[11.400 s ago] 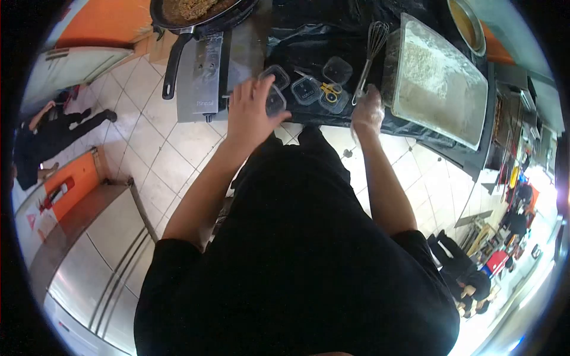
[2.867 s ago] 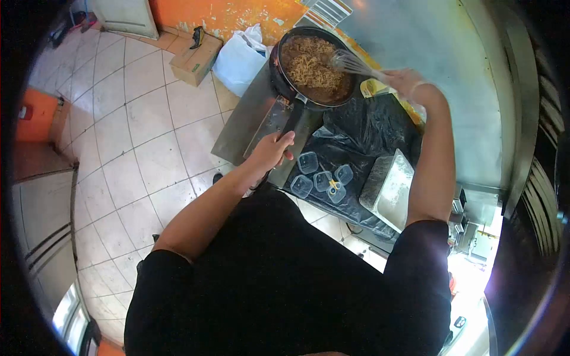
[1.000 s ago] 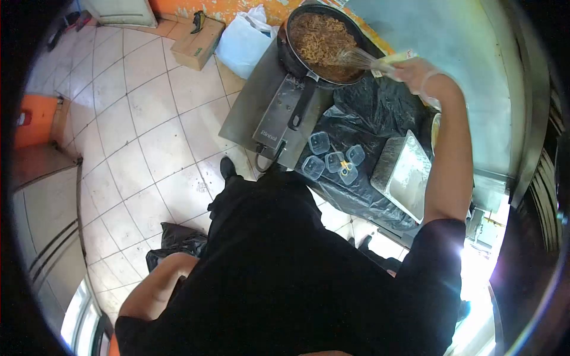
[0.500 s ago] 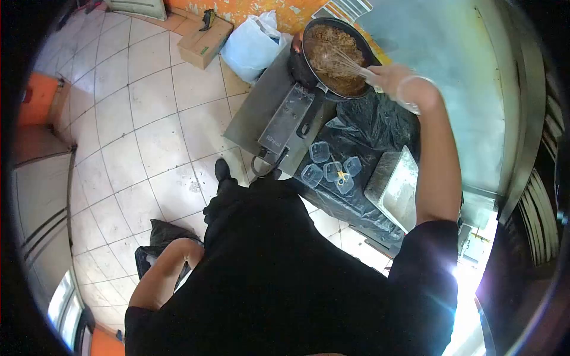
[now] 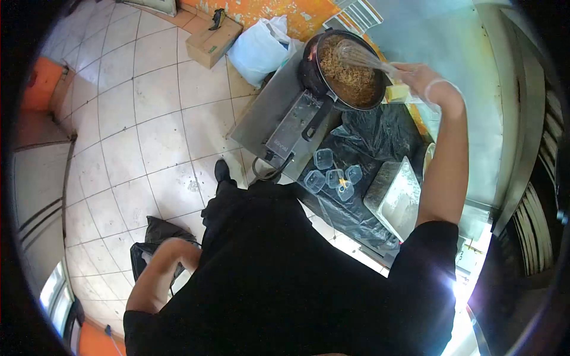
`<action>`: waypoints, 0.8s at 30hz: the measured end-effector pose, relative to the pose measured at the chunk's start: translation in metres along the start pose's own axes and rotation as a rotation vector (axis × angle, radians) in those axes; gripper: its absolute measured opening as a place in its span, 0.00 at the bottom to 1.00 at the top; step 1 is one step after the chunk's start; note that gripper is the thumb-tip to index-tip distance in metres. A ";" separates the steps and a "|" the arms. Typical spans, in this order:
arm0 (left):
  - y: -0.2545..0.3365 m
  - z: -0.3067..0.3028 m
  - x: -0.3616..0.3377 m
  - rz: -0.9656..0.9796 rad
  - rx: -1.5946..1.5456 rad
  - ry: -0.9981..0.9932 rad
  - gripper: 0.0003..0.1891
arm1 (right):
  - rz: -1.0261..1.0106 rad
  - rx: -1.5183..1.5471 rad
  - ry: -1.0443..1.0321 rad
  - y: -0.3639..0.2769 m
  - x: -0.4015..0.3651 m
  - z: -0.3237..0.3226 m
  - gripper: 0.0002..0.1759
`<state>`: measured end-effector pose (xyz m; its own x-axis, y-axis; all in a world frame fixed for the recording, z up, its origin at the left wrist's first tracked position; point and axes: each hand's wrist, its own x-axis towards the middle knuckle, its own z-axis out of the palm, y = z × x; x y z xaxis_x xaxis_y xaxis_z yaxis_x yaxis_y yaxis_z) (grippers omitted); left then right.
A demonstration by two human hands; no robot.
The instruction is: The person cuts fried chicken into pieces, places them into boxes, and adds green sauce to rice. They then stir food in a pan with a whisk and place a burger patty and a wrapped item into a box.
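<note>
My right hand, in a thin clear glove, grips the handle of a wire whisk whose head is in the noodles of a black frying pan. The pan sits on a metal cooktop, its handle pointing toward me. My left arm hangs down at my side by a black bag on the floor; the hand itself is hidden behind my body. Several small clear plastic containers stand on black plastic sheeting near my body.
A metal tray with pale contents lies to the right of the containers. A cardboard box and a white plastic bag sit on the tiled floor beyond the cooktop. Steel cabinets stand at the left.
My left hand let go of the pan handle and dropped to my side. My right hand keeps moving the whisk around in the noodles, now at the pan's far side.
</note>
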<state>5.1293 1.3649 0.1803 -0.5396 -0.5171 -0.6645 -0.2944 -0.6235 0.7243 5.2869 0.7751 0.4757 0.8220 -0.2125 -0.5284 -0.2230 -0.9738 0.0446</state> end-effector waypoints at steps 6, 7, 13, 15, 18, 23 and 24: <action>0.016 -0.157 -0.008 0.152 0.342 1.691 0.11 | 0.170 0.028 0.091 -0.015 -0.008 0.006 0.25; 0.058 -0.189 -0.002 0.454 -0.305 1.504 0.15 | 0.138 -0.006 0.128 -0.011 -0.001 0.016 0.25; 0.191 -0.320 0.071 0.287 -0.721 0.939 0.33 | 0.070 -0.071 0.146 0.006 0.011 0.043 0.26; 0.203 -0.324 0.077 0.542 -1.139 0.558 0.23 | -0.043 -0.097 0.142 0.008 0.004 0.030 0.26; 0.196 -0.328 0.122 0.671 -1.078 0.585 0.15 | 0.175 0.305 0.147 -0.015 -0.011 0.029 0.26; 0.223 -0.306 0.126 0.723 -1.160 0.707 0.12 | 0.069 0.030 0.112 -0.004 -0.003 0.055 0.25; 0.230 -0.301 0.129 0.713 -1.179 0.778 0.11 | 0.104 0.094 0.050 -0.008 -0.007 0.039 0.25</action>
<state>5.2297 0.9781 0.2057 0.3351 -0.8219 -0.4606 0.7853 -0.0265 0.6186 5.2620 0.7872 0.4457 0.8166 -0.3180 -0.4817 -0.3547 -0.9348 0.0158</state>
